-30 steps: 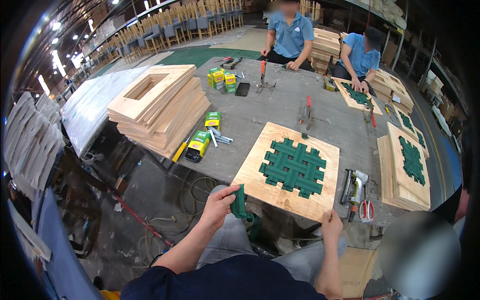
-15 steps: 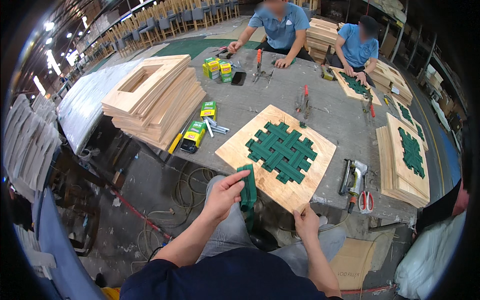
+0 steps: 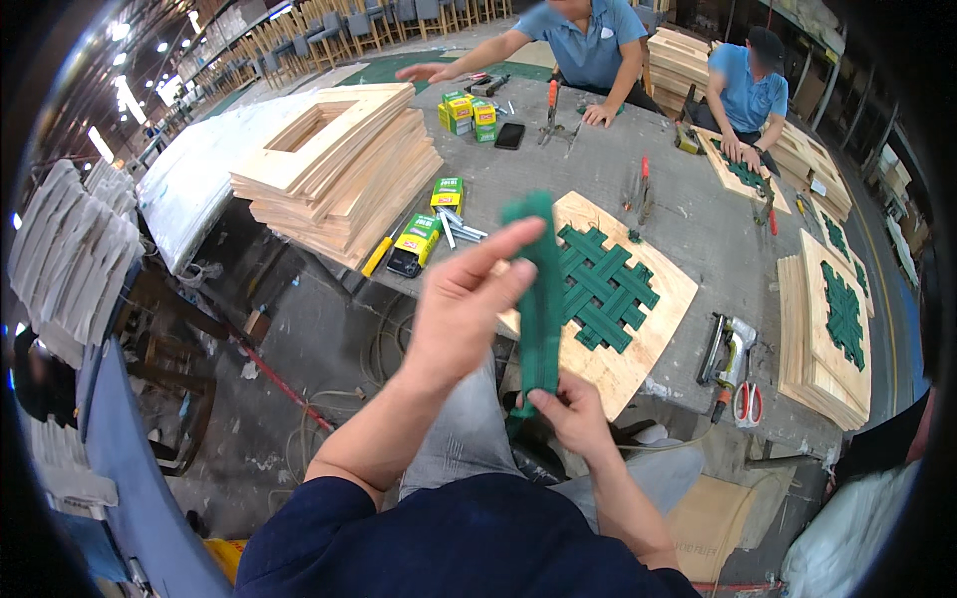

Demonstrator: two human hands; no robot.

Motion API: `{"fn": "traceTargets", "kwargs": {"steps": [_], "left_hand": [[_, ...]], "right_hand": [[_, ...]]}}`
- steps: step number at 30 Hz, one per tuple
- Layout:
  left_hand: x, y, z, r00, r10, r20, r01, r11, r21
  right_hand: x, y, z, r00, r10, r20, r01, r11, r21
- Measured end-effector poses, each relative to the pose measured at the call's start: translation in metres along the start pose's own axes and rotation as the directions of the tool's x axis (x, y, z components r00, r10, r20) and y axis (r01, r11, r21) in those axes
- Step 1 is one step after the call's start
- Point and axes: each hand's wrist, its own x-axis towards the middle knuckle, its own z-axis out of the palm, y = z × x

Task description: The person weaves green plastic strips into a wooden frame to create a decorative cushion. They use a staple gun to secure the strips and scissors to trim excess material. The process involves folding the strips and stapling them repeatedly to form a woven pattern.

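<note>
A green webbing strap [image 3: 540, 334] stretches up and down in front of me, blurred at its top. My left hand [image 3: 464, 304] grips its upper part between thumb and fingers. Lower down, my right hand [image 3: 576, 417] pinches the same strap, and its tail hangs toward my lap. Behind the strap a square plywood panel [image 3: 658, 319] lies on the table's near edge, partly hidden by my hands. Green straps woven in a lattice [image 3: 610, 289] fill its middle.
Stacked wooden frames [image 3: 344, 184] stand at left, beside staple boxes [image 3: 417, 234]. A staple gun [image 3: 736, 349] and red-handled scissors [image 3: 748, 404] lie at right, near stacked panels [image 3: 797, 344]. Pliers [image 3: 643, 189] lie beyond the panel. Two co-workers [image 3: 598, 50] sit across the table [image 3: 538, 164].
My left hand has risen with the strap. The right hand has left the panel's near corner and now pinches the strap. One co-worker has stretched an arm out to the left.
</note>
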Motion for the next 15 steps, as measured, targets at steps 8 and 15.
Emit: {"fn": "traceTargets", "kwargs": {"steps": [8, 15], "left_hand": [[0.019, -0.028, -0.045, 0.953, -0.117, -0.279, 0.095, 0.991, -0.092], [0.037, -0.114, -0.040, 0.963, -0.237, -0.129, 0.248, 0.966, 0.076]], "right_hand": [[-0.062, 0.034, -0.031, 0.976, 0.206, 0.068, -0.215, 0.958, 0.190], [-0.097, 0.041, -0.073, 0.910, 0.412, -0.041, -0.407, 0.908, 0.098]]}}
